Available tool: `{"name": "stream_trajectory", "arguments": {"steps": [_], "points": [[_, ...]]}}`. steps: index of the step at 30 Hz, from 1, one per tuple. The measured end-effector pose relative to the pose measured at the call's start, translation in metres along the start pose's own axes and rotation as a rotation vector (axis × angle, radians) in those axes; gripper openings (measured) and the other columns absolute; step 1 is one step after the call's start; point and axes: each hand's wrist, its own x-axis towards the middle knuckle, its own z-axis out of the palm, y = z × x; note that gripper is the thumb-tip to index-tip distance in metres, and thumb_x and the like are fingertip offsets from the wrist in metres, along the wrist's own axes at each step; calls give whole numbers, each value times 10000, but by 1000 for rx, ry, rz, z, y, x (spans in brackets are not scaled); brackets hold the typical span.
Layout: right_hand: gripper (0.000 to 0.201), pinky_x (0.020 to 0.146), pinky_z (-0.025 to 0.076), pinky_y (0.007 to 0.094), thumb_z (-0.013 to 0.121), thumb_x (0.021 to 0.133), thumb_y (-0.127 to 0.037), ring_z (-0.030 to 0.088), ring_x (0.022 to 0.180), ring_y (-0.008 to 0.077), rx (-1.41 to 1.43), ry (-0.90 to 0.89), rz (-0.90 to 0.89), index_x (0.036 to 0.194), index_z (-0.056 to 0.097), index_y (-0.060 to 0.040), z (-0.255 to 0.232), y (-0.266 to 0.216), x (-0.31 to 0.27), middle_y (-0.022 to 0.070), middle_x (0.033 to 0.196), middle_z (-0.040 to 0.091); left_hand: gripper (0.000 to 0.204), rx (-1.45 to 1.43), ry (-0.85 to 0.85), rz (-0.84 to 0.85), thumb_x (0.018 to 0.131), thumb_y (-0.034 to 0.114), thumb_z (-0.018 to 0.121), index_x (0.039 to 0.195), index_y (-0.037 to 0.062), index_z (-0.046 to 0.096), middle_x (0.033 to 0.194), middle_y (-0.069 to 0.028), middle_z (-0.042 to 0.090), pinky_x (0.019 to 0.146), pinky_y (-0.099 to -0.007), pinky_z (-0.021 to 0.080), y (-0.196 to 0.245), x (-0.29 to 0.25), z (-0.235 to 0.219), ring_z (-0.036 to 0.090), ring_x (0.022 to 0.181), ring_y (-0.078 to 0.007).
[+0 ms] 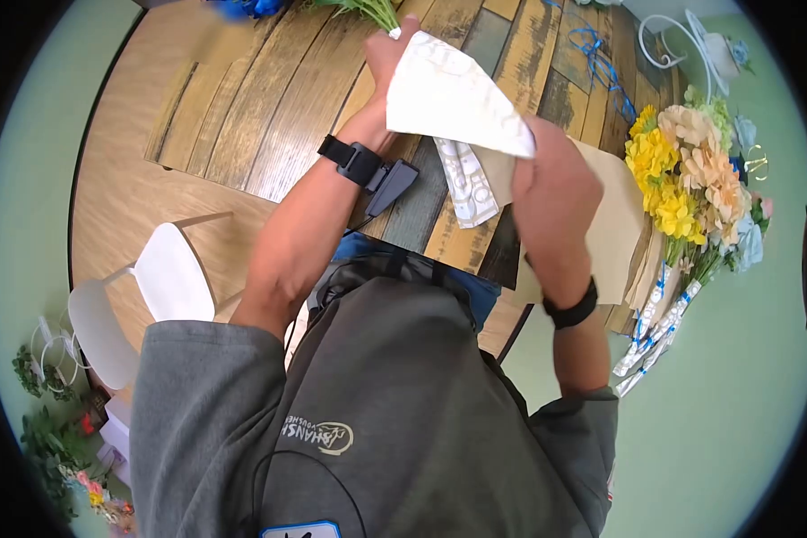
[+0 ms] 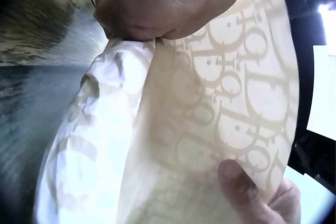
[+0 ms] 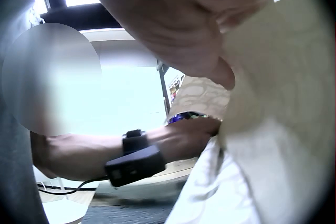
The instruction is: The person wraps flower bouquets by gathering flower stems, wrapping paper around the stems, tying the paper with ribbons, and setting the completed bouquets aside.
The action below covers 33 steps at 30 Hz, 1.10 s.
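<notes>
At the top of the head view my left hand grips a bundle of green stems where white wrapping paper begins. My right hand pinches the far corner of that paper, pulled out wide from the bundle. In the left wrist view its letter pattern shows, with the thumb of the right hand on top of the sheet. Below the left fist hangs a rolled white length of the same patterned paper. The stems inside the paper are hidden.
Tan paper sheets lie at the table's right side. Beside them are yellow and peach flower bouquets with wrapped stems. Blue ribbon lies further back, and blue flowers at the far edge. A white chair stands left.
</notes>
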Motion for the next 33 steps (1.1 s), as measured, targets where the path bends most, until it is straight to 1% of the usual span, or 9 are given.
{"name": "stream_trajectory", "arguments": {"steps": [5, 14, 16, 18, 20, 22, 26, 28, 33], "points": [[88, 599, 444, 464, 613, 793, -83, 579, 672, 441, 390, -188, 146, 804, 620, 4, -32, 2, 29, 225, 658, 578, 398, 242, 123, 21, 908, 230, 647, 656, -74, 594, 579, -85, 616, 466, -376, 417, -9, 2, -1, 535, 482, -155], [105, 606, 466, 477, 648, 808, -148, 621, 714, 371, 289, -352, -139, 824, 615, -49, -42, -32, 39, 156, 685, 607, 430, 276, 100, 112, 981, 315, 624, 633, 93, 503, 511, 30, 444, 417, -287, 337, -21, -3, 6, 433, 446, -80], [176, 608, 484, 420, 679, 835, -207, 625, 693, 344, 251, -532, -108, 882, 656, -39, -58, -40, 46, 156, 715, 641, 435, 133, 41, 68, 978, 325, 629, 629, 100, 500, 524, 23, 466, 430, -293, 354, -28, -2, 4, 456, 458, -88], [285, 625, 502, 349, 705, 862, -270, 649, 687, 263, 757, -758, 214, 992, 689, -18, -73, -41, 55, 151, 743, 669, 419, 204, 43, 77, 986, 317, 622, 646, 102, 506, 516, 27, 468, 419, -299, 357, -10, -14, 6, 457, 441, -90], [299, 719, 518, 278, 616, 959, -285, 661, 801, 118, 1014, -498, 200, 1054, 703, -16, -45, 3, 51, 52, 847, 714, 402, 272, 47, 89, 993, 310, 615, 663, 104, 512, 508, 30, 470, 408, -304, 359, -2, -15, 8, 458, 425, -93], [322, 796, 520, 273, 548, 999, -279, 667, 855, 135, 1126, -349, 608, 1073, 687, 2, -20, 28, 57, 54, 936, 714, 358, 63, -12, 116, 957, 226, 638, 689, 0, 569, 569, -6, 542, 487, -305, 424, -5, -12, 10, 514, 548, -84], [424, 824, 551, 312, 534, 1017, -323, 680, 871, 192, 927, -668, 405, 1199, 581, 57, 38, 52, 24, 147, 1020, 690, 288, -316, -144, 144, 954, 191, 657, 750, -5, 607, 706, -22, 626, 528, -262, 466, -13, -26, 22, 575, 617, -63], [452, 780, 561, 304, 541, 1014, -329, 673, 819, 208, 1757, -674, 790, 1286, 526, 31, 44, 27, -2, 141, 1028, 676, 329, -253, -76, 87, 964, 231, 648, 766, -29, 611, 702, -55, 643, 519, -297, 462, -6, -27, 26, 581, 606, -91], [577, 706, 500, 273, 485, 1010, -403, 598, 788, 203, 2061, -626, 854, 1372, 430, 44, 57, 13, -26, 158, 1007, 578, 443, 254, 158, 40, 963, 297, 625, 799, -113, 589, 676, -221, 637, 622, -438, 477, 17, -34, 35, 613, 612, -264]]}}
